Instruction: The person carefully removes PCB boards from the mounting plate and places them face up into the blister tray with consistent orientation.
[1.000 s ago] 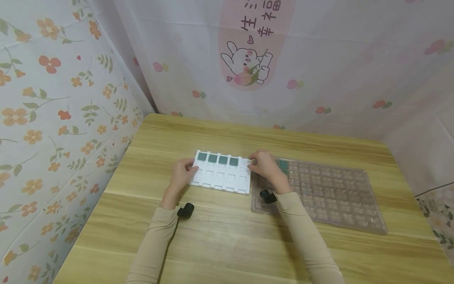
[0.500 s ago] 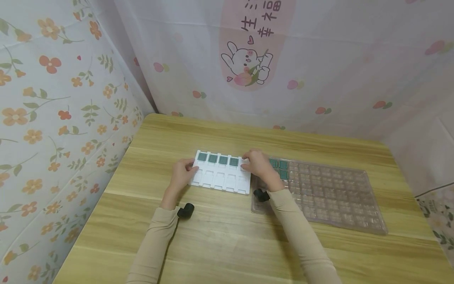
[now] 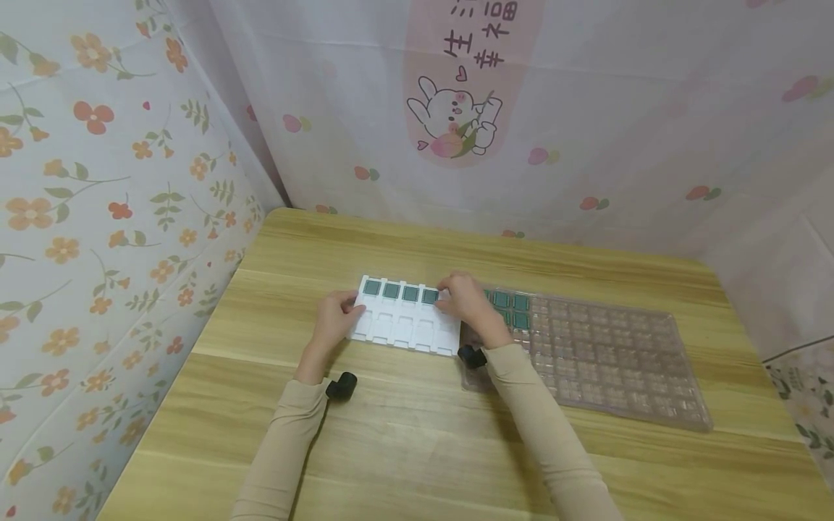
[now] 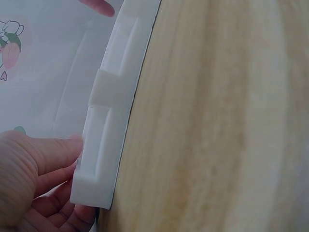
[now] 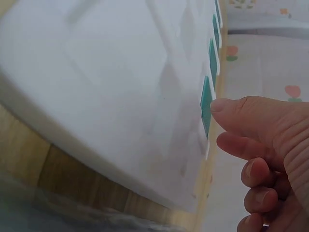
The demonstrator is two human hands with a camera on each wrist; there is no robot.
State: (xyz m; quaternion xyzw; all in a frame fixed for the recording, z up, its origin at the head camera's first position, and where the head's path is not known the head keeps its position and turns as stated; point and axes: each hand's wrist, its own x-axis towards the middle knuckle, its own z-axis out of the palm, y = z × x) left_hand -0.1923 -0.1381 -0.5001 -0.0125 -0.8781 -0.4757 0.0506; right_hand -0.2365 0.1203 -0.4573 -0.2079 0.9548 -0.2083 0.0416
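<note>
A white plastic tray (image 3: 394, 331) with two rows of shallow pockets lies on the table. Several green square chips (image 3: 391, 291) sit in its far row. At the tray's left end, my left hand (image 3: 331, 317) grips the edge between thumb and fingers. My right hand (image 3: 468, 300) is over the far right part of the tray, at the rightmost green chip (image 5: 206, 107). In the right wrist view, the thumb tip meets that chip's edge, with the forefinger a little apart from the thumb and the other fingers curled. The last far pocket is partly covered by this hand.
A clear plastic tray (image 3: 609, 354) with many pockets lies just right of the white one. Several green chips (image 3: 520, 311) fill its far left corner, partly behind my right hand. Patterned curtains (image 3: 365, 108) hang behind and left of the wooden table (image 3: 391, 449).
My right hand has moved left from the white tray's right end to its rightmost chip, uncovering more green chips in the clear tray. My left hand keeps its grip in place.
</note>
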